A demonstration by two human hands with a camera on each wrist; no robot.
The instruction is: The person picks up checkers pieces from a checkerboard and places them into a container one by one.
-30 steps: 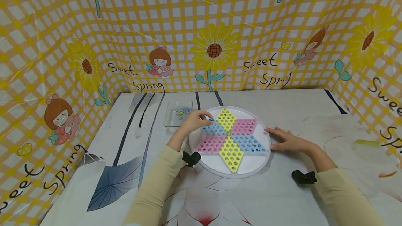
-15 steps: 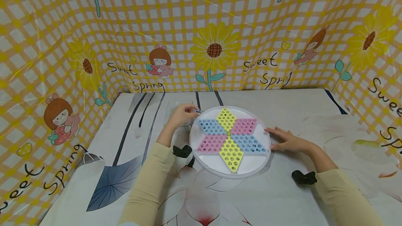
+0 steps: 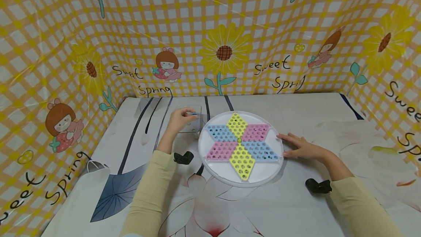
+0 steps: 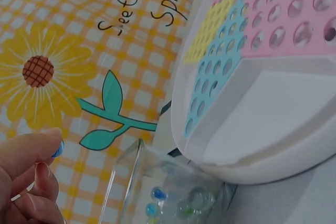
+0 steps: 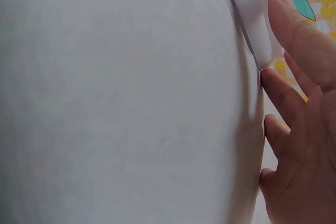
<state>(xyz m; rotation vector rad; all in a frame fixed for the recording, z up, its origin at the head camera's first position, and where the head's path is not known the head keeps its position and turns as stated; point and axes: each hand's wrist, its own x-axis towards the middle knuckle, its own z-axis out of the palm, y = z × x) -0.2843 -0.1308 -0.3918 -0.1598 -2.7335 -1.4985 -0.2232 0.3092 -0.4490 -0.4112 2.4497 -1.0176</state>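
My left hand pinches a blue marble between thumb and fingertip, over a clear plastic box. Several blue and greenish marbles lie inside that box, partly covered by the hand in the head view. Beside it stands a round white Chinese checkers board with a star of yellow, pink and blue perforated points. A yellow-green marble sits at its centre. My right hand rests at the board's right rim, thumb and fingertips touching the edge, fingers spread and relaxed.
The table is covered by a white cloth with printed flowers and dark lines. Behind and at both sides hangs a yellow checked curtain. Black cameras are strapped at the wrists.
My left hand has moved left from over the board's blue point to over the clear box, with the blue marble in its fingers. The right hand and the board have not moved.
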